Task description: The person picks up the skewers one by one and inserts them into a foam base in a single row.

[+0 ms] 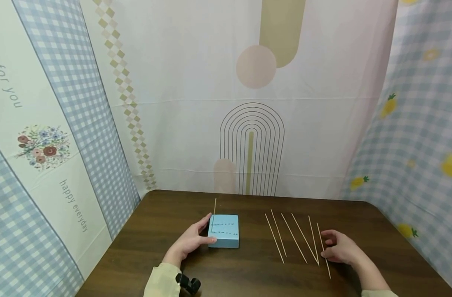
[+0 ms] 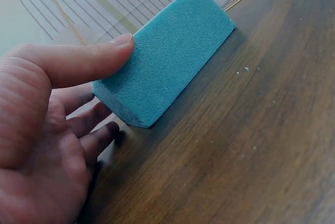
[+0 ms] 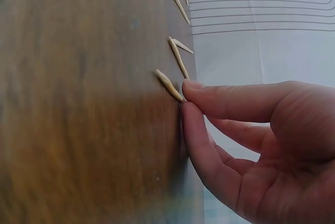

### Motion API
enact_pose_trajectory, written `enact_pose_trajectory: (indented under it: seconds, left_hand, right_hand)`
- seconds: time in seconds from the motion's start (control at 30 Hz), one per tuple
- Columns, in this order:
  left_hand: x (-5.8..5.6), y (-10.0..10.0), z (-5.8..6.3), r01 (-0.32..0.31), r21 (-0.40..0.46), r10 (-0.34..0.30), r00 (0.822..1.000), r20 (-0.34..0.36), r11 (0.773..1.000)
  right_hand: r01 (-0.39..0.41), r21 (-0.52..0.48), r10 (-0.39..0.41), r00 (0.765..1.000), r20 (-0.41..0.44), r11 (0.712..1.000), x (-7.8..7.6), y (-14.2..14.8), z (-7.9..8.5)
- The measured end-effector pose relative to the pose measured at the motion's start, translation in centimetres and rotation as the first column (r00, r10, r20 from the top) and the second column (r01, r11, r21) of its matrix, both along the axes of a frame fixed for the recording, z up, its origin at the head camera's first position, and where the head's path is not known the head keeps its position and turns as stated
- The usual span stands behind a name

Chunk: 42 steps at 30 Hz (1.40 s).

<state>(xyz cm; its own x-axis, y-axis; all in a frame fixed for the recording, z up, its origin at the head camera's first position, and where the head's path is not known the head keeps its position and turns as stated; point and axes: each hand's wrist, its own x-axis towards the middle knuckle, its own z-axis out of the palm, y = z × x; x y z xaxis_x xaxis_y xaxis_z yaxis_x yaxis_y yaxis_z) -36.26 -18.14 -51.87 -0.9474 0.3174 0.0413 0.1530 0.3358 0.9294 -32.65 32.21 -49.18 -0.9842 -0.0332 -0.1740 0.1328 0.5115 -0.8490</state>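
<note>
A light blue foam block (image 1: 226, 226) sits on the table with two rows of dark marks on its top. My left hand (image 1: 190, 241) grips its left side, the thumb lying along the near face in the left wrist view. One thin wooden skewer (image 1: 215, 206) stands upright in the block near its left edge. To the right, my right hand (image 1: 341, 249) pinches the rightmost loose skewer (image 1: 328, 267) between thumb and forefinger. That skewer's pointed near end (image 3: 166, 82) sticks out past the fingertips in the right wrist view.
Several more skewers (image 1: 294, 238) lie spread on the brown wooden table (image 1: 248, 272) between block and right hand, two of them meeting at their near ends. A printed cloth (image 1: 181, 123) hangs behind the table, with checked cloths at both sides.
</note>
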Motion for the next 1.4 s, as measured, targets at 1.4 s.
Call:
enact_pose_trajectory:
  seconds: [1.4]
  left_hand:
    - [0.8, 0.1, 0.6, -0.007, 0.011, 0.007, 1.0, 0.006, 1.0]
  right_hand:
    - [0.008, -0.001, -0.008, 0.999, -0.049, 1.0, 0.6, -0.2, 0.2]
